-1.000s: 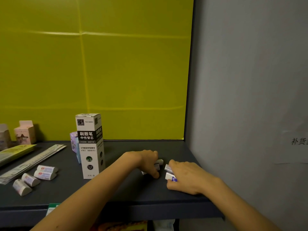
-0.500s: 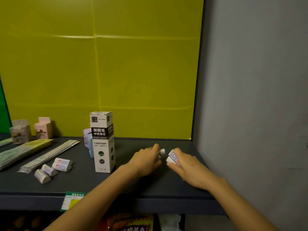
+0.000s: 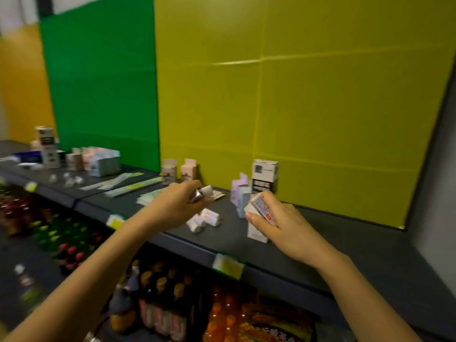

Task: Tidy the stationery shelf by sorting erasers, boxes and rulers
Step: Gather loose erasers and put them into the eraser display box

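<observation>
My left hand [image 3: 176, 206] holds a small white eraser [image 3: 206, 191] above the dark shelf [image 3: 320, 245]. My right hand [image 3: 278, 224] grips two white erasers with printed sleeves [image 3: 260, 209] in front of the tall black-and-white refill box [image 3: 265, 175]. Three loose erasers [image 3: 203, 219] lie on the shelf between my hands. Packaged rulers [image 3: 128, 185] lie flat further left. Two small pink boxes [image 3: 179, 171] stand against the yellow back panel, and pastel boxes [image 3: 239, 193] stand next to the tall box.
More small boxes [image 3: 96, 160] and loose erasers [image 3: 66, 180] sit on the shelf section at far left, by another tall box [image 3: 47, 146]. Bottles and snack packets [image 3: 172, 304] fill the shelf below. A grey wall [image 3: 439, 193] closes the right end.
Both hands have lifted off the shelf's right end with their erasers and moved left. The view has swung left, showing the green panel and more shelf.
</observation>
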Available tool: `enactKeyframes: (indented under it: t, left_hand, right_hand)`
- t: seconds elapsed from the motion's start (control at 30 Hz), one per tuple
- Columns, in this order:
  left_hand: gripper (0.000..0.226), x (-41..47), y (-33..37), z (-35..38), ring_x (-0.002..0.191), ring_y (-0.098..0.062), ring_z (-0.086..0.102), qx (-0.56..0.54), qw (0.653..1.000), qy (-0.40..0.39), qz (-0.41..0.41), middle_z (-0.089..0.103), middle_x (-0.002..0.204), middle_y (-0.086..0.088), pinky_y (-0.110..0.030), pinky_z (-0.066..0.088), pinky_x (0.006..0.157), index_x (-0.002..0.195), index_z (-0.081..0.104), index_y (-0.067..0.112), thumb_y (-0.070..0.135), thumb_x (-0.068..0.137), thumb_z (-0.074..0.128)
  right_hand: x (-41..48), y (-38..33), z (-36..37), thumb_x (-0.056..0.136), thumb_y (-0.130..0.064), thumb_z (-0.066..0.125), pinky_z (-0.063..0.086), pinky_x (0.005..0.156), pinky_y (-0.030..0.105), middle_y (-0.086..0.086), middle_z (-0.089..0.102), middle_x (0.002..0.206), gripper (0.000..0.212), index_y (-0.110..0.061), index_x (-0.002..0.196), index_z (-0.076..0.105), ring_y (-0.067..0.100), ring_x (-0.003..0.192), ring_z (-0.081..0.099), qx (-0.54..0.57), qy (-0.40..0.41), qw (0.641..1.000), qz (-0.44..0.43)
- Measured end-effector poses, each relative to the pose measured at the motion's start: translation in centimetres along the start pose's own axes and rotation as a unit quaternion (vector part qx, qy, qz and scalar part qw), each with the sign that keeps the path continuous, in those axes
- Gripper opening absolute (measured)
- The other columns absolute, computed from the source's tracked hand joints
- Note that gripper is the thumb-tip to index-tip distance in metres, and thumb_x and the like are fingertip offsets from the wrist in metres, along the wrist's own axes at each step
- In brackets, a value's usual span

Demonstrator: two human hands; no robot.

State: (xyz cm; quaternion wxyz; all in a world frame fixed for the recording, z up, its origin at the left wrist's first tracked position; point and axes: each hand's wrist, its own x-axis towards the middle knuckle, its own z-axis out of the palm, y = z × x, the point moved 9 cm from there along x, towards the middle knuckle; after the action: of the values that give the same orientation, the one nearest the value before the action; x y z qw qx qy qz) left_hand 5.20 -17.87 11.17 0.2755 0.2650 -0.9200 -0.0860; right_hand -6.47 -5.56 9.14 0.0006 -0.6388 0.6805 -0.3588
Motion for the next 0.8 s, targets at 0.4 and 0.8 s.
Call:
enactKeyframes:
  t: [0.4,0.8]
  left_hand:
    - [0.034,-14.5,-29.6,-10.5,0.063,-0.022,0.047,0.148,0.953,-0.015,-0.265,0.045,0.062,0.001,-0.031,0.031,0.052,0.065,0.039,0.017,0.038,0.09,0.05]
    - [0.033,-23.5,-49.8,-21.2,0.073,-0.025,0.06,0.22,0.904,0.01,-0.368,0.067,0.085,-0.009,-0.034,0.044,0.061,0.092,0.058,0.012,0.044,0.088,0.051]
  right_hand:
    - [11.9,-13.6,22.3,0.092,-0.045,0.044,0.045,0.074,0.042,0.015,0.061,0.097,0.024,-0.023,0.098,0.037,0.035,0.089,0.057,-0.021,-0.147,0.984,-0.095]
    - [24.6,-28.0,41.0,0.095,-0.044,0.039,0.032,0.057,0.036,-0.01,0.04,0.067,0.029,-0.019,0.109,0.04,0.025,0.071,0.046,0.007,-0.173,0.973,-0.156]
